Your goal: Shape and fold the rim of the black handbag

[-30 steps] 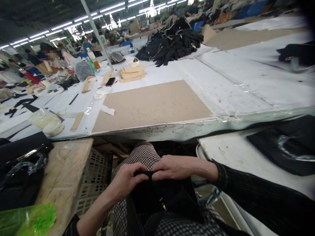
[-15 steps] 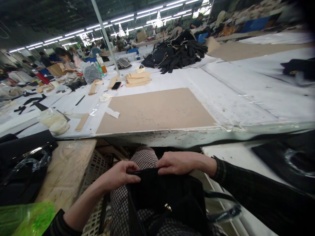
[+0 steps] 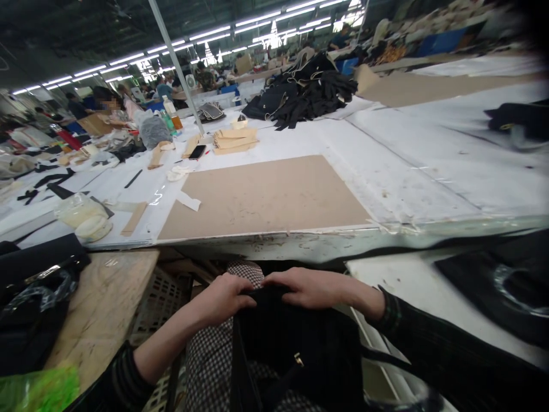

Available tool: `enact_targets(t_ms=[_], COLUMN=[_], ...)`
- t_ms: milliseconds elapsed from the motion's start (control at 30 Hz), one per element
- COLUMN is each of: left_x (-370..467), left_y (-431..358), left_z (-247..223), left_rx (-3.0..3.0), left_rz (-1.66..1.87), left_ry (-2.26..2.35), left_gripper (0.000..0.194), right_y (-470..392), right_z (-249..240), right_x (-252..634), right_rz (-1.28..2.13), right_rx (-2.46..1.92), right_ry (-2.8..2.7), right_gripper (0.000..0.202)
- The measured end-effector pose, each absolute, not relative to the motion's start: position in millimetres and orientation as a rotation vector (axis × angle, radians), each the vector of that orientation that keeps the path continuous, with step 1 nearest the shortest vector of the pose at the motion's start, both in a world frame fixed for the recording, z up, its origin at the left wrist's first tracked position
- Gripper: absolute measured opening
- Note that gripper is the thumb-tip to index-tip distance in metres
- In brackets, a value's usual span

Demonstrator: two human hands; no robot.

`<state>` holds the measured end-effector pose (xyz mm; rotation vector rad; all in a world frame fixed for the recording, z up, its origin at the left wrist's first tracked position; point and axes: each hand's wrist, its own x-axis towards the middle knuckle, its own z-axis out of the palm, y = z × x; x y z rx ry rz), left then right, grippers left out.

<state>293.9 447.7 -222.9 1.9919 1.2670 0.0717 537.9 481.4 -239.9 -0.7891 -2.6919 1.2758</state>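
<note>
A black bag (image 3: 317, 337) with a small gold-coloured metal fitting rests across my lap, over checked trousers (image 3: 210, 366). My left hand (image 3: 229, 296) pinches the bag's top edge near its left corner, thumb on the near side. Close beside it, my right hand (image 3: 302, 286) grips the same edge, fingers folded over it. The two hands almost touch. A dark strap hangs off the bag's right side. The bag's lower part runs out of the picture.
Ahead stands a white-covered table with a brown board (image 3: 266, 194) at its front edge. Black fabric pieces (image 3: 317, 94) are heaped farther back. Other black bags lie at left (image 3: 38, 297) and right (image 3: 497, 286). A plastic-wrapped container (image 3: 86, 214) sits at the table's left. People work in the background.
My left hand has moved right along the bag's edge, closer to my right hand. The bag has shifted slightly right, and the view has turned a little.
</note>
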Motion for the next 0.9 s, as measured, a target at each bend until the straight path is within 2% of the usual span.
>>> enact_targets(t_ms=[100,233,300,400,433,600,900], left_x=[287,281,278,273,270,248,232], left_y=[447,443,438,428,423,391,339], left_z=[-226,-223,-217,-204,-201,-191,-214], left_rx=[1.918,1.833,1.776,1.643,1.574,1.136,0.973], left_rz=[0.099,0.090,0.071,0.076,0.103,0.316,0.372], left_ry=[1.223,1.248,1.286,1.300,1.288,1.176,1.227], left_gripper=[0.018,0.026,0.041,0.070,0.074,0.063,0.041], right_y=[482,482,482,483,485,497,492], right_z=[-249,-261,-259,-242,-233,-196,-240], right_x=[521,495,485,474,472,468,478], right_rz=[1.431,1.433,1.410,1.371,1.329,1.150,1.859], right_rx=[-0.674,-0.642,-0.615,-0.650,-0.684,-0.738,-0.653], right_ry=[-2.592,-2.565,-2.575,-2.642,-2.689,-2.936,-2.667], right_gripper=[0.057,0.035,0.028,0.029,0.027,0.021,0.029])
